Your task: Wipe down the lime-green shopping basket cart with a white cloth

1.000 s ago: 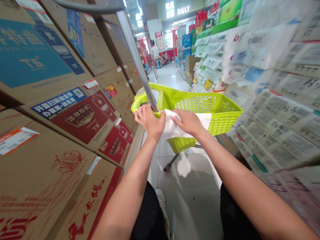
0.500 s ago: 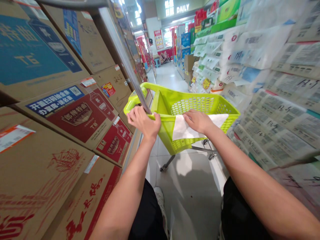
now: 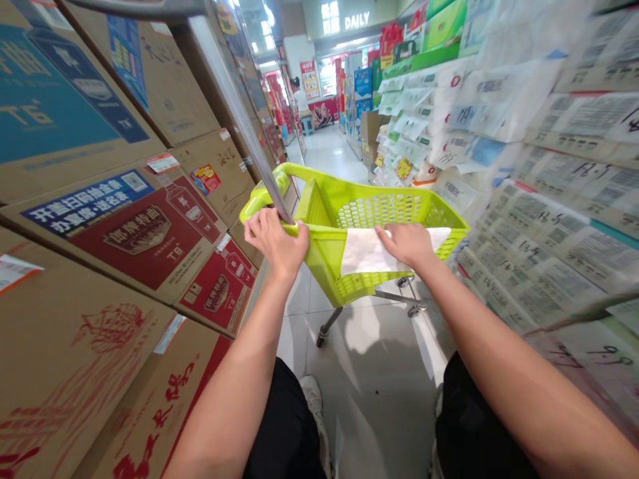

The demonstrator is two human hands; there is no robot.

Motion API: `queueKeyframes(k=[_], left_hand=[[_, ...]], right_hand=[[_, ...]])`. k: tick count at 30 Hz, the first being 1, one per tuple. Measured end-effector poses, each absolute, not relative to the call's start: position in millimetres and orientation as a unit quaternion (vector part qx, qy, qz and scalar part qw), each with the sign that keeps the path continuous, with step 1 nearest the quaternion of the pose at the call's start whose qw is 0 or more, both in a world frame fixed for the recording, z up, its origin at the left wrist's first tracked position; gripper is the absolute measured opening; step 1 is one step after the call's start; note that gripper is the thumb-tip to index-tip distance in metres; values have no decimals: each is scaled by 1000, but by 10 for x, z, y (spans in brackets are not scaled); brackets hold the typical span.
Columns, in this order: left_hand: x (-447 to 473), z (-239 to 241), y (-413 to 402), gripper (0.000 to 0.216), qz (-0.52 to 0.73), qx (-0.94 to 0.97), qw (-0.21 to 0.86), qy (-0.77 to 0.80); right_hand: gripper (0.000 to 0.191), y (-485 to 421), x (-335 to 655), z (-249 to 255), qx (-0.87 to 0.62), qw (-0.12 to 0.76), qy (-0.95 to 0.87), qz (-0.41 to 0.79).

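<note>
A lime-green plastic shopping cart (image 3: 319, 263) stands sideways in front of me on metal legs with casters. My left hand (image 3: 278, 243) is closed over its near rim at the handle end, thumb to the right, beside the foot of a metal pole (image 3: 239, 113). Draped over the cart's long near side is a white cloth (image 3: 360, 254). My right hand (image 3: 408, 243) presses this cloth onto the rim, its fingers curled over the top edge and partly hidden. The basket's perforated far wall shows, while part of its floor is out of sight.
Stacked cardboard cartons (image 3: 164, 233) line the left side closely. Packs of tissue paper (image 3: 544, 219) with handwritten prices rise on the right. The tiled aisle (image 3: 334, 150) runs ahead past a brown box (image 3: 372, 133) to a person (image 3: 299, 100) near a blue stool (image 3: 307, 125).
My right hand has slid a little to the right along the cloth on the rim. My left hand keeps its hold. The whole view has shifted slightly.
</note>
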State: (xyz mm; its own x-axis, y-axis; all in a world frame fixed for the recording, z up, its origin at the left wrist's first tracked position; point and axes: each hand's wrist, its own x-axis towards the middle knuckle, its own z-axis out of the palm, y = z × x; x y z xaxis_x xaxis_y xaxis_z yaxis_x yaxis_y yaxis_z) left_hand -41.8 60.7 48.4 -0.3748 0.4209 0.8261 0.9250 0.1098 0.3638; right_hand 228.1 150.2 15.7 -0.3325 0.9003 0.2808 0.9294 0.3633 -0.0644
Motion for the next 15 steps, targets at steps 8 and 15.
queueKeyframes(k=[8,15], left_hand=[[-299,453,568,26,-455,-475,275,-701],[-233,456,519,29,-453,-490,248,-702]], right_hand=[[64,1499,2367,77,-574,161,-799,-79],[63,1247,1935,237,-504,210,-837,-44]])
